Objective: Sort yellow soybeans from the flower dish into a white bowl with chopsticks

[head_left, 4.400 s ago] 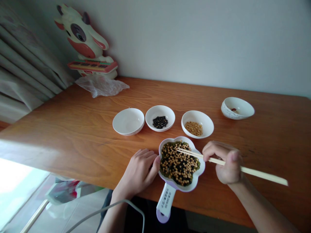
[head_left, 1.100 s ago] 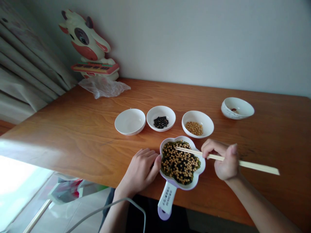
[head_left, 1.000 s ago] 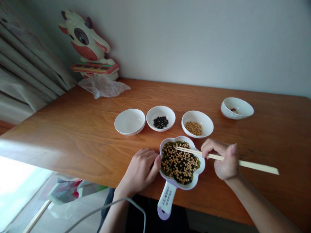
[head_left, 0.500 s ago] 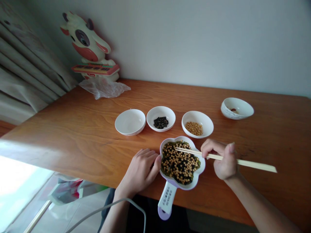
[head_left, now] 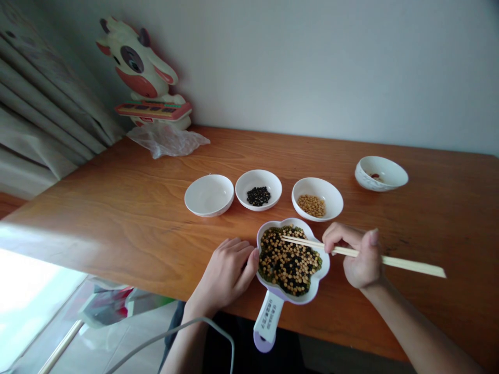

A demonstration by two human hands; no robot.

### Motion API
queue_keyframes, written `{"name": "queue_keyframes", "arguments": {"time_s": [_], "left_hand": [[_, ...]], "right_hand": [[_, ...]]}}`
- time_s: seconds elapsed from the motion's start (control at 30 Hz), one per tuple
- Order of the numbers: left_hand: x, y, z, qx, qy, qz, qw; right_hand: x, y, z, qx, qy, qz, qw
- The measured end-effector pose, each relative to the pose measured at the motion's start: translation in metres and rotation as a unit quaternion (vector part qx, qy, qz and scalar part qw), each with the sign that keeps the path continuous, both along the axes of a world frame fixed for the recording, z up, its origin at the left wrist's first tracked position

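Note:
A flower-shaped white dish [head_left: 323,272] with a handle sits at the near table edge, full of mixed yellow, black and green beans [head_left: 289,259]. My left hand [head_left: 226,272] lies on the table, fingers curled against the dish's left rim. My right hand [head_left: 356,254] is closed on a pair of wooden chopsticks [head_left: 405,265]; their tips reach over the beans at the dish's upper middle. Behind the dish stand three white bowls: an empty one [head_left: 208,195], one with black beans [head_left: 258,189], and one with yellow beans [head_left: 316,199].
A fourth white bowl [head_left: 381,173] sits at the far right of the wooden table [head_left: 117,208]. A cow-shaped toy [head_left: 142,72] and a crumpled clear plastic bag [head_left: 167,139] stand at the back left by the curtain. A grey cable [head_left: 171,335] hangs below the table edge.
Almost nothing has moved. My right hand and the chopsticks have risen slightly, the tips staying over the beans; my left hand stays at the dish's rim.

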State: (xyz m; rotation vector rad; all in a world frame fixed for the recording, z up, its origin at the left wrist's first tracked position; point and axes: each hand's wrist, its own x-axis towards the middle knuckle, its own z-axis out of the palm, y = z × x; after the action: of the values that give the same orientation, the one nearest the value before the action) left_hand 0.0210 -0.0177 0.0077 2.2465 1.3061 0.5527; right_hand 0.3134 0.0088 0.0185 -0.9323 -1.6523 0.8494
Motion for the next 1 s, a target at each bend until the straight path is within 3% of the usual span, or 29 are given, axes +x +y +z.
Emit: {"name": "queue_keyframes", "arguments": {"time_s": [1.0], "left_hand": [[0.0008,-0.0012,0.0020,0.003,0.003,0.002,1.000]], "right_hand": [[-0.0036,-0.0012,0.0032,-0.013,-0.001,-0.015,1.000]]}}
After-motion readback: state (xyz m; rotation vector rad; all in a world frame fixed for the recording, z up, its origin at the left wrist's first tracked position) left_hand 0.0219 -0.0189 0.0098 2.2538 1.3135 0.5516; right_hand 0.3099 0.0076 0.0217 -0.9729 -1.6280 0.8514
